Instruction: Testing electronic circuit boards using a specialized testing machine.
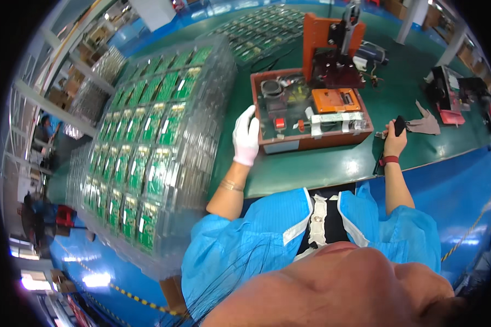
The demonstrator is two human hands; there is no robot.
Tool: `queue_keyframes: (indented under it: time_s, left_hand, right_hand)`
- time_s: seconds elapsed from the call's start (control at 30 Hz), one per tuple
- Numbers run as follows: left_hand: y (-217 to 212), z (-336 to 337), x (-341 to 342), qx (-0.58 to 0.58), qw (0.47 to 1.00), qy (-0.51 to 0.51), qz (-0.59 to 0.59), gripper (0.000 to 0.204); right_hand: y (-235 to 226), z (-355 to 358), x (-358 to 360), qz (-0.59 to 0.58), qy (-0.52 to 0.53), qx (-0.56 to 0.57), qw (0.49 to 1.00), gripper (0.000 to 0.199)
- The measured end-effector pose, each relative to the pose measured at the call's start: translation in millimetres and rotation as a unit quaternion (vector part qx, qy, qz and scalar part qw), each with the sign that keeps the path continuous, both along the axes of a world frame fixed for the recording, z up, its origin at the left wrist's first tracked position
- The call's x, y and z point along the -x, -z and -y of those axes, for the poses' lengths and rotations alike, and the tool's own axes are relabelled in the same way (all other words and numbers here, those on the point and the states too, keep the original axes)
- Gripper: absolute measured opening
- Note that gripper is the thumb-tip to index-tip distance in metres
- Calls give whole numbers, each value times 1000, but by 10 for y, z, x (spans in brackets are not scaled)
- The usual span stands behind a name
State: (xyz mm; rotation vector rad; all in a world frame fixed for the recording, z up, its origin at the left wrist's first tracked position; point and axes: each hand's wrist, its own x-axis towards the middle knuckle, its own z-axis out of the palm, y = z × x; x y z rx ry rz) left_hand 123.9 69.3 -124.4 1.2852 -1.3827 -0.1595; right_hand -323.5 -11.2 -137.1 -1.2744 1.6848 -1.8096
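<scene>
My left hand (246, 137), in a white glove, is beside the left wall of a reddish-brown test box (311, 143). Its fingers are stretched out along the box's edge, and nothing shows in them. My right hand (395, 144), bare with a red wristband, is closed around a black handle-like object (400, 126) over the table to the right of the box. The object's exact kind does not show. On top of the box are an orange fixture plate (334, 101), a red button (279, 123) and a round dark part (271, 89).
Stacked clear trays (163, 147) of green circuit boards rise at the left, with another boards tray (256, 32) at the back. An orange lever press (315, 46) stands behind the box. A grey cloth (424, 121) and a dark device (447, 90) lie right on the green table (311, 170).
</scene>
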Motion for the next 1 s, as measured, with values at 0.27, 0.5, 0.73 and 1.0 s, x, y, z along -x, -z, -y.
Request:
queue_keyframes:
  time_s: [0.27,0.5,0.73,1.0]
  left_hand:
    - [30,2,6,-20,985,62,-157,39]
    - [221,185,19,73,997,-12,-38,38]
    - [290,105,48,2,998,7,-65,39]
    - [48,12,-48,-63,994,19,-92,33]
  right_hand:
    - [-99,181,27,-86,38,-49,994,31]
    - [-21,197,148,-10,-31,-19,999,28]
    - [-232,26,95,-15,-72,-20,997,29]
    - [-475,187,9,81,-132,-22,988,18]
